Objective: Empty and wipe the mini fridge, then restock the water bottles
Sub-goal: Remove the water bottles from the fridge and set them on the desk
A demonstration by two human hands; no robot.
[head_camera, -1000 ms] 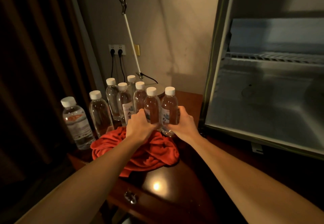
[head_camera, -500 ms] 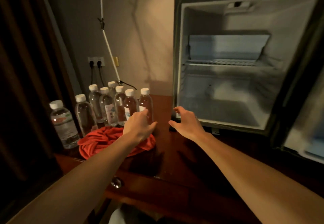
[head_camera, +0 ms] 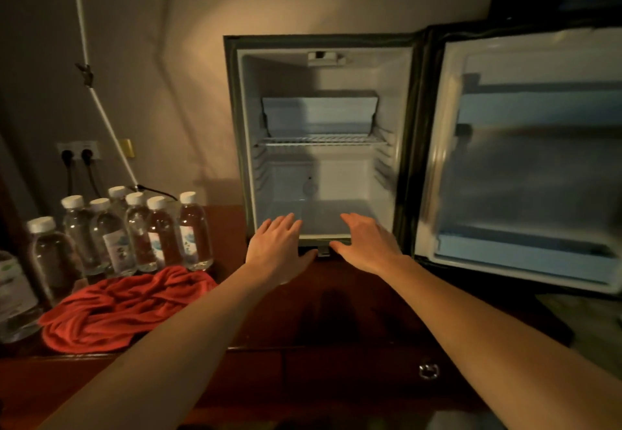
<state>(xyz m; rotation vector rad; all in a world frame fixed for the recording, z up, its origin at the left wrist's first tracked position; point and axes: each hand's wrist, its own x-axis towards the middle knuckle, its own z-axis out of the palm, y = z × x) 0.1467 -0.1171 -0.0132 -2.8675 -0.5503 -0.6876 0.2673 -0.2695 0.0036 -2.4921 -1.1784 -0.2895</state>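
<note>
The mini fridge stands on a wooden cabinet with its door swung wide to the right. Inside I see bare walls, a wire shelf and a bare floor. My left hand and my right hand reach side by side to the fridge's lower front edge, fingers straight, holding nothing. Several clear water bottles with white caps stand in a cluster at the left, apart from both hands. A crumpled red cloth lies in front of them.
The dark wooden cabinet top runs under the fridge, with a metal drawer pull on its front. A wall socket with two plugs and a white cord hang behind the bottles. A dark curtain fills the far left.
Both hands let go of the two bottles, left them on the cabinet and moved right to the fridge opening. My view swung right, bringing the whole fridge and its door into sight.
</note>
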